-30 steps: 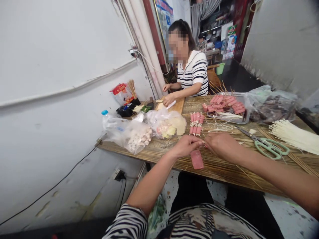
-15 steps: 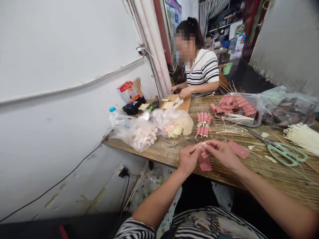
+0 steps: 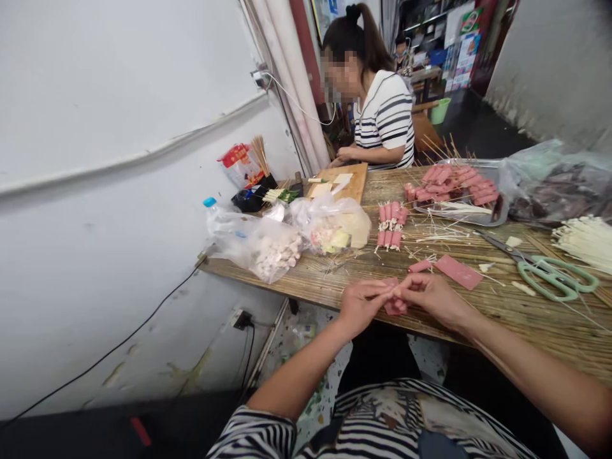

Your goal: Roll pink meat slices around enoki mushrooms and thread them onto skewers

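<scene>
My left hand [image 3: 359, 308] and my right hand [image 3: 436, 299] meet at the table's near edge. Fingers of both are closed in a pinch on a thin pink meat slice [image 3: 393, 307], which shows above and below the fingertips. Whatever is inside the slice is hidden by my fingers. Just beyond my right hand lies a small meat roll [image 3: 419, 266] with mushroom ends poking out. Beside it is a flat pink meat slice [image 3: 459, 272]. Farther back, several meat rolls with enoki mushrooms [image 3: 391, 226] lie side by side.
Green-handled scissors [image 3: 549, 274] and a bunch of enoki [image 3: 586, 239] lie right. Behind them are a tray [image 3: 500, 213] of skewered meat rolls and a plastic bag [image 3: 559, 185]. Left stand bags of mushrooms [image 3: 277, 252]. A co-worker [image 3: 382, 118] sits behind a cutting board [image 3: 356, 185].
My hands have shifted slightly right over the slice, and more of it shows beyond the fingers. The small roll behind my right hand has come into view. The co-worker's hands have drawn off the board.
</scene>
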`<action>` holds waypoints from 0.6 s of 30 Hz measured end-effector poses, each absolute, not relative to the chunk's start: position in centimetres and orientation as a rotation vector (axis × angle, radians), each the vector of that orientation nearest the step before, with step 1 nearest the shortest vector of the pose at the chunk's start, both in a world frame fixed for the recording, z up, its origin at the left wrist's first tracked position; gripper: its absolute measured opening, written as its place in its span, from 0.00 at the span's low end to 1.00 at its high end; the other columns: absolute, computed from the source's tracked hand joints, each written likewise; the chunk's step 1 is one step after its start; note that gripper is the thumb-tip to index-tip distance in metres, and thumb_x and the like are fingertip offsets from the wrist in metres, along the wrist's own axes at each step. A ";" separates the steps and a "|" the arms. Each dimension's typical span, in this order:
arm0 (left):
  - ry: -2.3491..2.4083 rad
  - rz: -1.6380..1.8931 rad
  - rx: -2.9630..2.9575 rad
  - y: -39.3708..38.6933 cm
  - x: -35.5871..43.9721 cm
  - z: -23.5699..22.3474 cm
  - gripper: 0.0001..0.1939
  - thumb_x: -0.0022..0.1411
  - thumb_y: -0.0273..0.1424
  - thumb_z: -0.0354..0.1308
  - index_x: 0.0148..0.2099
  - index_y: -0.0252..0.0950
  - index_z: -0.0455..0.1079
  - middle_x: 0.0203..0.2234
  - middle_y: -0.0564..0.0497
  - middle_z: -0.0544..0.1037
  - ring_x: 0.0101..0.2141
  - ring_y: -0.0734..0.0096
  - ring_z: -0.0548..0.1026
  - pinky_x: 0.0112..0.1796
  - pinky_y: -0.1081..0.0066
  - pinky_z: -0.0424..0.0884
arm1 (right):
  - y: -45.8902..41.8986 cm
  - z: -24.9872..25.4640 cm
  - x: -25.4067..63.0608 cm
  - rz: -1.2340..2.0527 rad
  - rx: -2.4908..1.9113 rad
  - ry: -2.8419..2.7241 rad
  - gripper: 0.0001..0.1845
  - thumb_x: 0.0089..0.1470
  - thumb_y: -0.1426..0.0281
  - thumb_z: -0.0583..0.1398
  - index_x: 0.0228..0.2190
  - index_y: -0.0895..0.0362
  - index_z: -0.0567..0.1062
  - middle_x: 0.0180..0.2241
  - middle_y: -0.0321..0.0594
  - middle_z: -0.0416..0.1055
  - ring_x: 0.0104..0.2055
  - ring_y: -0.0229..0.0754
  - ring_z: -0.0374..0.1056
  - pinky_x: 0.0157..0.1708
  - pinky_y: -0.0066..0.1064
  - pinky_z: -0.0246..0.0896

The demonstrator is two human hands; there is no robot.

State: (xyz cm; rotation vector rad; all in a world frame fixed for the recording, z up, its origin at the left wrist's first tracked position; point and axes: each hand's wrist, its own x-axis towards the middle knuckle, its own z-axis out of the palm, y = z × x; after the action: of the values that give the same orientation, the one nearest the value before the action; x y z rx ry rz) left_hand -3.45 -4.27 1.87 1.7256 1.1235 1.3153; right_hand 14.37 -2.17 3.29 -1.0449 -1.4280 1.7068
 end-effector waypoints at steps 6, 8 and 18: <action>0.982 1.317 2.053 -4.0 -4.0 0.5 0.08 0.62 0.31 0.59 0.41 0.40 0.79 0.37 0.49 0.82 0.38 0.70 0.80 0.41 0.70 0.76 | -1.9 2.9 15.0 1.282 -1.033 -1.857 0.16 0.51 0.57 0.61 0.24 0.57 0.74 0.26 0.38 0.74 0.30 0.41 0.69 0.34 0.33 0.64; 0.942 1.342 2.202 -3.8 -4.2 0.0 0.08 0.62 0.29 0.58 0.41 0.39 0.78 0.37 0.48 0.82 0.38 0.70 0.80 0.41 0.70 0.75 | -1.9 2.6 15.3 1.152 -0.992 -2.004 0.15 0.55 0.59 0.58 0.26 0.57 0.75 0.28 0.39 0.75 0.32 0.41 0.69 0.35 0.33 0.63; 0.908 1.202 2.480 -4.0 -4.4 -1.1 0.09 0.64 0.27 0.55 0.41 0.37 0.76 0.36 0.46 0.82 0.38 0.70 0.78 0.41 0.66 0.71 | -2.3 0.6 16.2 0.500 -0.638 -2.318 0.13 0.62 0.69 0.52 0.35 0.56 0.76 0.34 0.46 0.76 0.38 0.41 0.69 0.40 0.33 0.64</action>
State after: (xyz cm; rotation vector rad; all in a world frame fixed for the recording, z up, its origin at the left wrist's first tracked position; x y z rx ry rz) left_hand -4.42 -4.00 -1.06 2.4798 0.9075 1.2025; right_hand 16.18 -2.26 0.58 -0.6377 -2.3183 0.4998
